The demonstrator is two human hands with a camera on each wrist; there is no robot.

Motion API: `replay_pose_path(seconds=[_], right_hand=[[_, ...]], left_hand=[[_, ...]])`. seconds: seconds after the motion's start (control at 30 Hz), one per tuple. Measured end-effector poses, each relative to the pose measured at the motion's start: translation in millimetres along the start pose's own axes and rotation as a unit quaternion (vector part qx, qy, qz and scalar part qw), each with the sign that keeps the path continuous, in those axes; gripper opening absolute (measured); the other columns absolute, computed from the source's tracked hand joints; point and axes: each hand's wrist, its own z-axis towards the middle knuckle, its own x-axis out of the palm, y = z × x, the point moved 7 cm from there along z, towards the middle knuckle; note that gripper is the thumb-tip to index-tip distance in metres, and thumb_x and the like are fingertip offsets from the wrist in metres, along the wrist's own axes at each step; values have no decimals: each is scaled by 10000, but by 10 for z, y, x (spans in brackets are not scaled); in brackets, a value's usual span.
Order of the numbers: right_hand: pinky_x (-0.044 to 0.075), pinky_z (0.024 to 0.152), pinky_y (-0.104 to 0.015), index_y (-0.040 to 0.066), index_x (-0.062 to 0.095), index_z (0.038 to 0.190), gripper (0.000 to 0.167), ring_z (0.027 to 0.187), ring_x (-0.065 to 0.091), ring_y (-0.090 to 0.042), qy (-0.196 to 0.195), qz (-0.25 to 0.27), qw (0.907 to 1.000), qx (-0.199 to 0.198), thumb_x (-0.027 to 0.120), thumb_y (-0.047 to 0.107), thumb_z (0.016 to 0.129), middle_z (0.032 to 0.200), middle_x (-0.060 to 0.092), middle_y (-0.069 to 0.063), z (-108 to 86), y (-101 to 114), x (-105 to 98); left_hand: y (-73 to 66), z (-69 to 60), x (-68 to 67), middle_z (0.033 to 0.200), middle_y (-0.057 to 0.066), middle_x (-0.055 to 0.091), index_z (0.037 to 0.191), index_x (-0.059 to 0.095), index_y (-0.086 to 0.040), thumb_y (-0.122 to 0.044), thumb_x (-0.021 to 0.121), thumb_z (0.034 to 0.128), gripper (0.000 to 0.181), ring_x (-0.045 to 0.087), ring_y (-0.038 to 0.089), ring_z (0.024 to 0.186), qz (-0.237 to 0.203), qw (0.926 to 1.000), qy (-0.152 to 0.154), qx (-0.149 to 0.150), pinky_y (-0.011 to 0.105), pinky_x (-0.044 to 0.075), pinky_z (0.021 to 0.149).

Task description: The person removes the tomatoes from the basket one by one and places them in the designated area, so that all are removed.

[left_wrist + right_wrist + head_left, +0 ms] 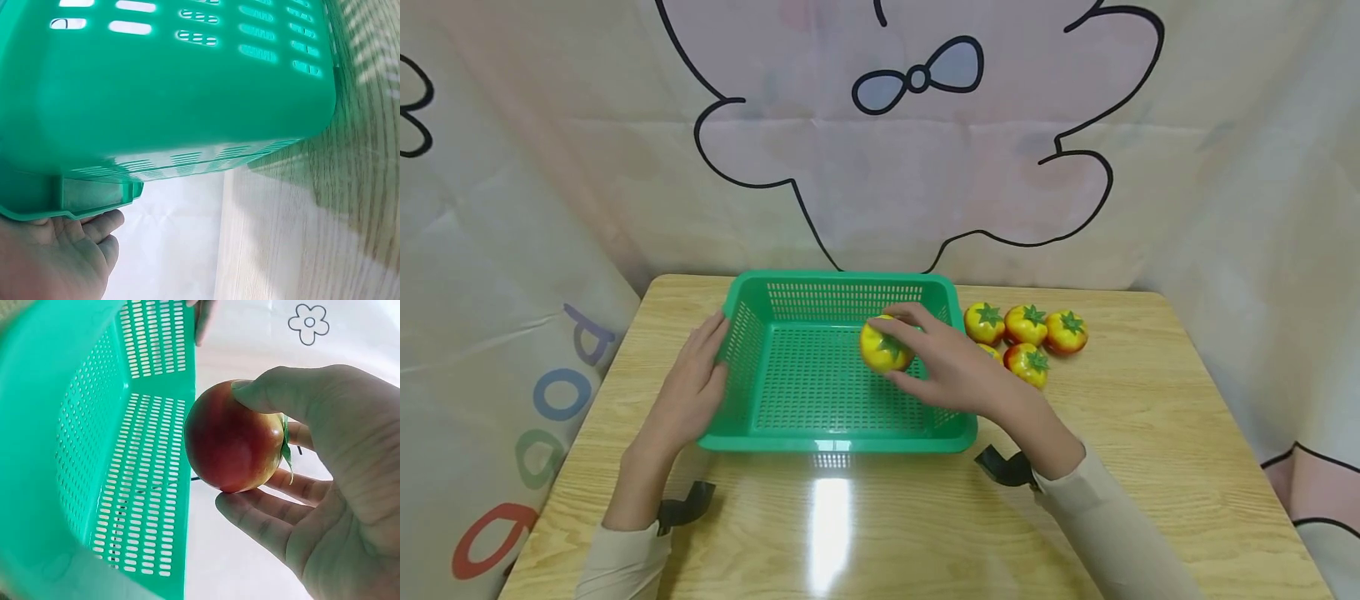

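My right hand (951,362) holds a glossy yellow-and-red tomato (880,348) between thumb and fingers, above the right part of a green plastic basket (838,446). Seen from the right wrist, the tomato (231,440) shows its red underside, and its green leafy top faces the palm. At the basket's left rim lies my left hand (688,383), touching it with fairly straight fingers. In the left wrist view, the fingers of the left hand (69,256) rest against the underside of the rim. Several similar tomatoes (1026,325) sit together just right of the basket, one partly hidden by the right hand.
The slotted basket stands on a light wooden table (1150,433). Behind the table hangs a pale curtain (910,167) with cartoon outlines. Black straps (1003,467) are around both wrists. Light reflects off the table in front of the basket.
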Motion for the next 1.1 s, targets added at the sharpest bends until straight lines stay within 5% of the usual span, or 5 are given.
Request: replay_pose_path(seconds=[0.17,0.5,0.73,0.97,1.1], right_hand=[[618,920,-342,220,501,1576,639,1168,673,-213,-89,-66,9998,140,748,263,988,1596,460,-75,-150,-78,-50],[615,1016,-477,231,478,1588,681,1282,640,-294,-643,-91,9968,457,773,284,976,1617,450,-78,-447,-246,-195],[571,1090,-505,186,462,1598,735,1405,566,-294,-1122,136,9917,620,804,219,948,1624,456,-81,-684,-351,-201],[427,1055,-46,166,440,1601,855,1419,518,-266,-1830,410,9791,791,856,44,865,1607,481,-98,-1027,-497,-263],[415,1000,-8,160,469,1586,849,1377,540,-294,-2071,419,9740,819,857,7,847,1581,495,-126,-1094,-549,-302]], left_hand=[[-8,4,13,1781,162,189,1687,241,-58,-108,342,1090,608,120,442,1656,-48,10000,-45,29,628,103,1351],[-44,139,46,1790,120,173,1695,237,-97,-119,337,1088,616,111,417,1664,-107,9999,-14,94,687,134,1322],[-42,78,46,1778,174,187,1682,245,-40,-101,337,1089,603,111,442,1658,-67,9998,-18,171,603,85,1361],[-8,10,40,1790,141,158,1692,227,-68,-119,319,1091,611,95,450,1658,-76,10000,15,-29,692,107,1323],[4,11,6,1789,148,161,1692,224,-64,-115,314,1090,611,104,459,1654,-91,10000,-22,8,727,134,1299]])
